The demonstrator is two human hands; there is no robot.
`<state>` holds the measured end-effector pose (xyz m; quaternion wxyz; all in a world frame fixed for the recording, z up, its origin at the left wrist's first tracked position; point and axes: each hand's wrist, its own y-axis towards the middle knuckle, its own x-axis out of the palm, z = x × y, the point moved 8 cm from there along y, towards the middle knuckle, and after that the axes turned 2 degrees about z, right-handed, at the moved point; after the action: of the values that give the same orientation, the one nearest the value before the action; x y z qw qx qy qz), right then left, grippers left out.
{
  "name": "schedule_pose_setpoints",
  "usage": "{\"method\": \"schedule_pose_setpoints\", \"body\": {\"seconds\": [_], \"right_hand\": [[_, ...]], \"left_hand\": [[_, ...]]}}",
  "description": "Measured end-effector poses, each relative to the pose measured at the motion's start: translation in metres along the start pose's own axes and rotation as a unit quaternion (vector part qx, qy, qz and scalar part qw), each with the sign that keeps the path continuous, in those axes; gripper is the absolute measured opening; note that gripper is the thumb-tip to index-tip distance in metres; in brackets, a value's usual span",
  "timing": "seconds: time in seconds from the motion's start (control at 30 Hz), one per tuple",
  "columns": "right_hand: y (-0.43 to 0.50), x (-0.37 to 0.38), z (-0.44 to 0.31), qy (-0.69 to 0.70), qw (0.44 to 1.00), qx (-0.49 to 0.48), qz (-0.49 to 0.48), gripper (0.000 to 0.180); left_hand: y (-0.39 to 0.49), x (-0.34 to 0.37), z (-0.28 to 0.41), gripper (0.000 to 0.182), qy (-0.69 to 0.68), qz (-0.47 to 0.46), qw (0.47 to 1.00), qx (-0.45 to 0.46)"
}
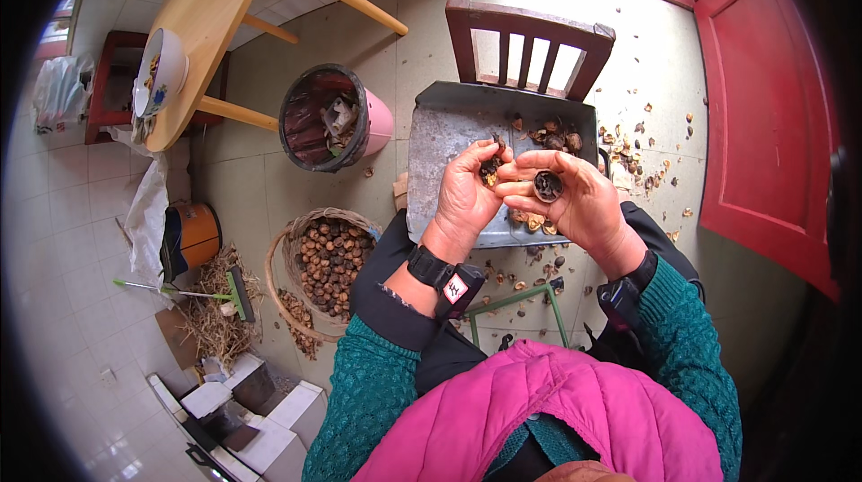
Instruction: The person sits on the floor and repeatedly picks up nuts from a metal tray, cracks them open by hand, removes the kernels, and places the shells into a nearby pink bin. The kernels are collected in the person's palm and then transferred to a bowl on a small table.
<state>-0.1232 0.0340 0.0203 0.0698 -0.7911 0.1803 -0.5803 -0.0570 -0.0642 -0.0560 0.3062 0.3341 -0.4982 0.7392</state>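
Observation:
My left hand (465, 193) holds a broken walnut piece (490, 171), dark with some pale yellow kernel, between thumb and fingers. Close beside it, palm up, my right hand (587, 197) cradles a walnut shell half (548, 186) with a blackened inside. Both hands are above a grey metal tray (448, 135). Whole dark walnuts (564, 138) lie in the tray's far right corner. Cracked shell pieces (535, 220) rest near its front edge, partly hidden by my right hand.
On my left stands a wicker basket (275, 259) full of walnuts. Beyond it are a pink bin (380, 121) with a black liner and a wooden table (222, 3) bearing a bowl (163, 71). A wooden chair (528, 10) stands behind the tray. Shell bits (630, 162) litter the floor by a red door (768, 118).

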Motion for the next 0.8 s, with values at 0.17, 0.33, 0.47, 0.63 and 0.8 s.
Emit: {"method": "schedule_pose_setpoints", "body": {"seconds": [0.17, 0.33, 0.47, 0.63, 0.8], "right_hand": [[0.001, 0.0, -0.012, -0.081, 0.993, -0.082, -0.004, 0.04], [-0.012, 0.031, -0.028, -0.641, 0.681, -0.353, 0.016, 0.053], [-0.012, 0.052, 0.004, -0.795, 0.469, -0.381, -0.059, 0.065], [-0.015, 0.047, -0.007, -0.753, 0.538, -0.379, -0.016, 0.056], [-0.013, 0.045, -0.013, -0.739, 0.539, -0.404, 0.016, 0.025]], "left_hand": [[0.001, -0.007, 0.0, 0.008, -0.017, 0.033, 0.999, -0.001], [0.003, -0.004, -0.02, 0.006, -0.006, 0.029, 0.999, -0.036], [-0.002, 0.017, -0.037, 0.015, -0.07, -0.082, 0.993, -0.042], [-0.002, 0.005, -0.036, 0.014, -0.014, 0.016, 0.999, -0.042], [-0.001, 0.003, -0.033, 0.009, -0.028, 0.017, 0.998, -0.056]]}}
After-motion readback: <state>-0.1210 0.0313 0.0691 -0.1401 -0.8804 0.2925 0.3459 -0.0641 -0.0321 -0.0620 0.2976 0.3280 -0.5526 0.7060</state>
